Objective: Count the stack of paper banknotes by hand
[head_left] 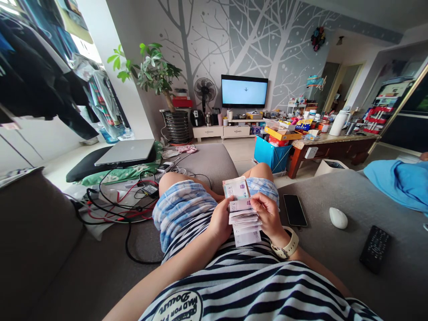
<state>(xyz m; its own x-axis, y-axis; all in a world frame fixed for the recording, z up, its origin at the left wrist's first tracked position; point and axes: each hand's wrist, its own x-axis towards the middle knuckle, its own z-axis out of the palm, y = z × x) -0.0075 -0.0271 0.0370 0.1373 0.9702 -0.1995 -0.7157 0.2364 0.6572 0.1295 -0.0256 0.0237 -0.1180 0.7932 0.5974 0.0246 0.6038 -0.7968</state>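
A stack of banknotes is held over my lap, its notes fanned in overlapping layers toward my body. My left hand is closed on the stack's left edge, with the thumb near the top. At the upper right, my right hand pinches a note between thumb and fingers. Further notes stick out beyond my hands, toward my knees. A pale watch is on my right wrist.
A black phone, a white oval object and a black remote lie on the sofa at right. Tangled cables and a laptop are at left. Beyond stands a cluttered table.
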